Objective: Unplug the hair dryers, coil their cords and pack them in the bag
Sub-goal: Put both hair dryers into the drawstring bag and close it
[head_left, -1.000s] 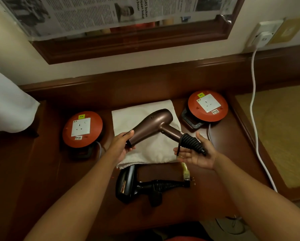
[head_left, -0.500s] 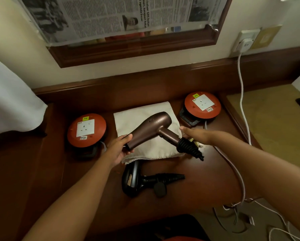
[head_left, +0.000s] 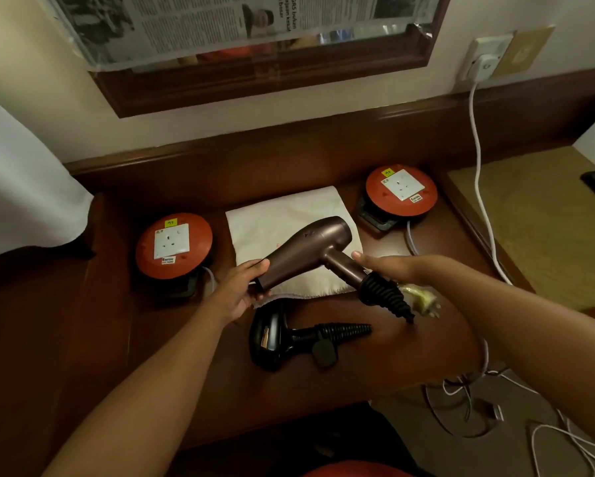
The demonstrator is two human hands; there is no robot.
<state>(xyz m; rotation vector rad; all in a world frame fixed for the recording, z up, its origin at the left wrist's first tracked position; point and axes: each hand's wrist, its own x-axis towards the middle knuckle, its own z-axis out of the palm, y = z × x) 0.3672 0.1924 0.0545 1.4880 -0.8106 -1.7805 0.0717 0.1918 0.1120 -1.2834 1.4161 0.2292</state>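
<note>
Now the left hand [head_left: 242, 290] is gripping the bronze hair dryer [head_left: 310, 251] by its nozzle, barrel slanting up toward the desk's back-right corner, while the right hand [head_left: 389, 268], fingers loosely extended, is touching the handle.

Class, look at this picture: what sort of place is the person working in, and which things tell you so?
Probably a hotel room or bedroom dressing table: a framed mirror above a dark wooden counter, and two hair dryers.

A dark wooden tabletop [head_left: 409, 349] carries a pale cloth bag [head_left: 272, 222] lying flat at the middle far side. A red socket reel [head_left: 174, 246] sits to its left, another red socket reel [head_left: 402, 191] to its right. Nearer, a black hair dryer [head_left: 282, 335] lies on its side, cord coiled round its handle.
</note>
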